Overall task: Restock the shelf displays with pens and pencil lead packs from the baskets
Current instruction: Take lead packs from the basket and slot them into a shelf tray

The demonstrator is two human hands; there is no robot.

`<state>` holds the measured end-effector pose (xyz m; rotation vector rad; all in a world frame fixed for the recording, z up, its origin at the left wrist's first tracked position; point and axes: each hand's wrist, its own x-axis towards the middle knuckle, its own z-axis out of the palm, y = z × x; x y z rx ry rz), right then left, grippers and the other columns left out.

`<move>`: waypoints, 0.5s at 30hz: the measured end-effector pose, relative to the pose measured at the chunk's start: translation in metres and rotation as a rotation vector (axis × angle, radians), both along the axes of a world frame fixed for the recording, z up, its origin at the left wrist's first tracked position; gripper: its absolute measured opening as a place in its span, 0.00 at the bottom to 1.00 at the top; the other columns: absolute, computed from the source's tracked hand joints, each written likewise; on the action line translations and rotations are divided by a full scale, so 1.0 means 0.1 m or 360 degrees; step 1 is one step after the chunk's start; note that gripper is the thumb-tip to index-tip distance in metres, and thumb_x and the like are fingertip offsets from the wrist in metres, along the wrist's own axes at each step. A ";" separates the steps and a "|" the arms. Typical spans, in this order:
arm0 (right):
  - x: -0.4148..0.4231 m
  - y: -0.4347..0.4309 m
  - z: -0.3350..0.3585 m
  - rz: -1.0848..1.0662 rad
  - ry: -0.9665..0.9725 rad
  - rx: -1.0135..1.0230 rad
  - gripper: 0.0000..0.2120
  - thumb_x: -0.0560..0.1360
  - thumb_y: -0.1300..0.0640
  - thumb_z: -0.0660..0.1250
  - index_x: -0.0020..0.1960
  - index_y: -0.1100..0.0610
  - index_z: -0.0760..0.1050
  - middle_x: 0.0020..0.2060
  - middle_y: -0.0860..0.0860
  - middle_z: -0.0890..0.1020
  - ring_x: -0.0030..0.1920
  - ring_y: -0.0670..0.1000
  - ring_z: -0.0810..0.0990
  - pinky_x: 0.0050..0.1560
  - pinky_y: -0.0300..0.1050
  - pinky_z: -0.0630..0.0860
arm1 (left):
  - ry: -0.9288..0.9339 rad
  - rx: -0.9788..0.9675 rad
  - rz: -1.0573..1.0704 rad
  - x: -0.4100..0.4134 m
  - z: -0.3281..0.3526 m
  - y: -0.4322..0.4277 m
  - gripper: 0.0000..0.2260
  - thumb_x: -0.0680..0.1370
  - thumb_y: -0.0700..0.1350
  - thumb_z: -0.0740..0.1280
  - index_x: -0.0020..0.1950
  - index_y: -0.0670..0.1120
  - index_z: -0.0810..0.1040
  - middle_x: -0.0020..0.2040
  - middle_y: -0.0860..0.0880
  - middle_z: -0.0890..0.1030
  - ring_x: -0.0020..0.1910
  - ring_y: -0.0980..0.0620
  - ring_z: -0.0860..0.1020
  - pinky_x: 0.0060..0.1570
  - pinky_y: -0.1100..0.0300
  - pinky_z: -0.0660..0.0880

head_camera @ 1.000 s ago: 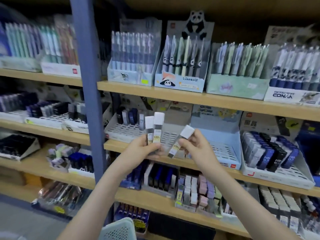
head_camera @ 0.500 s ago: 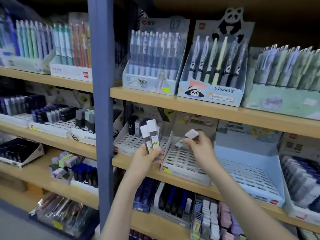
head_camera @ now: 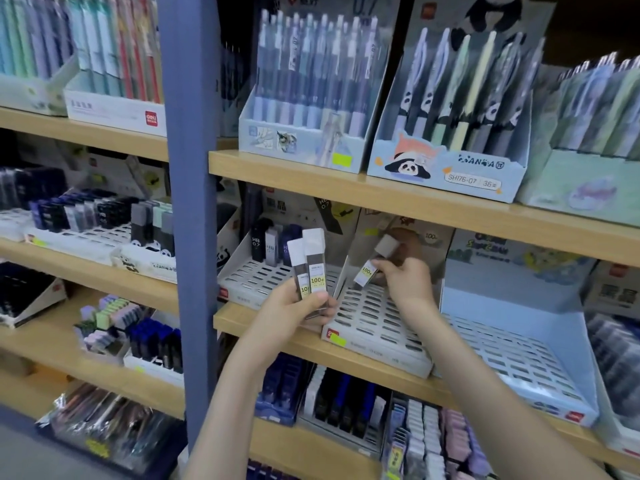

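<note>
The left hand (head_camera: 294, 317) is curled round two lead packs (head_camera: 311, 268), held upright side by side with white caps up and yellow "100" labels facing out, in front of the wooden shelf (head_camera: 277, 330). The right hand (head_camera: 407, 282) pinches a third lead pack (head_camera: 367, 271) in its fingertips, tilted with its cap up to the right, just above the rear of a white slotted tray (head_camera: 374, 323).

Left of that tray, a similar tray (head_camera: 256, 282) carries a few dark HB packs (head_camera: 265, 245) at its back; to the right lies a pale blue tray (head_camera: 512, 348). The shelf board above (head_camera: 346, 188) overhangs the trays and bears a panda pen box (head_camera: 450, 174). A blue post (head_camera: 190, 220) stands just left of the left hand.
</note>
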<state>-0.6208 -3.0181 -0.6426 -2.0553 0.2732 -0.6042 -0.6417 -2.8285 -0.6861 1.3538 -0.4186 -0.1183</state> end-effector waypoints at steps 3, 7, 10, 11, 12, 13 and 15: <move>0.03 -0.01 -0.01 -0.0042 -0.0105 0.0089 0.14 0.76 0.57 0.66 0.59 0.63 0.74 0.37 0.52 0.77 0.34 0.48 0.73 0.29 0.40 0.65 | 0.0046 -0.0038 0.0014 0.02 -0.02 0.02 0.04 0.79 0.36 0.64 0.52 0.41 0.76 0.42 0.46 0.84 0.42 0.52 0.83 0.42 0.62 0.80; 0.07 0.00 -0.04 0.0025 -0.0119 -0.0180 0.13 0.78 0.59 0.63 0.62 0.60 0.70 0.33 0.46 0.73 0.31 0.44 0.70 0.24 0.33 0.63 | 0.0038 -0.0052 0.0016 0.05 -0.02 0.02 0.05 0.79 0.36 0.63 0.52 0.42 0.76 0.42 0.47 0.84 0.42 0.52 0.83 0.42 0.62 0.80; 0.05 0.03 -0.03 0.0137 -0.0192 -0.0301 0.17 0.78 0.63 0.62 0.66 0.54 0.66 0.41 0.49 0.77 0.39 0.50 0.75 0.36 0.38 0.70 | 0.0027 -0.0064 0.0006 0.07 -0.02 0.00 0.04 0.79 0.36 0.63 0.52 0.42 0.76 0.42 0.46 0.84 0.42 0.52 0.83 0.43 0.61 0.80; 0.05 0.04 -0.03 0.0153 -0.0225 -0.0325 0.19 0.78 0.64 0.61 0.67 0.53 0.65 0.45 0.50 0.77 0.43 0.51 0.75 0.41 0.40 0.70 | 0.0018 -0.0062 0.0005 0.08 -0.02 0.00 0.04 0.79 0.36 0.63 0.52 0.42 0.76 0.42 0.46 0.84 0.42 0.52 0.83 0.43 0.61 0.80; 0.06 0.03 -0.03 0.0158 -0.0249 -0.0347 0.20 0.78 0.65 0.61 0.67 0.52 0.64 0.46 0.50 0.77 0.45 0.52 0.75 0.43 0.42 0.70 | 0.0008 -0.0055 0.0005 0.08 -0.02 -0.01 0.04 0.79 0.36 0.63 0.52 0.42 0.76 0.43 0.46 0.84 0.43 0.51 0.83 0.43 0.61 0.80; 0.07 0.02 -0.04 0.0156 -0.0270 -0.0364 0.20 0.78 0.65 0.61 0.67 0.52 0.64 0.47 0.50 0.77 0.46 0.51 0.76 0.44 0.43 0.70 | 0.0000 -0.0045 0.0005 0.09 -0.03 -0.02 0.04 0.79 0.36 0.63 0.52 0.42 0.76 0.43 0.46 0.84 0.43 0.51 0.83 0.44 0.61 0.80; 0.08 0.01 -0.07 0.0160 -0.0288 -0.0396 0.20 0.78 0.66 0.61 0.67 0.53 0.65 0.49 0.51 0.78 0.48 0.52 0.77 0.45 0.43 0.71 | -0.0005 -0.0032 0.0002 0.09 -0.04 -0.03 0.04 0.79 0.36 0.63 0.52 0.42 0.76 0.42 0.47 0.84 0.44 0.51 0.83 0.44 0.61 0.80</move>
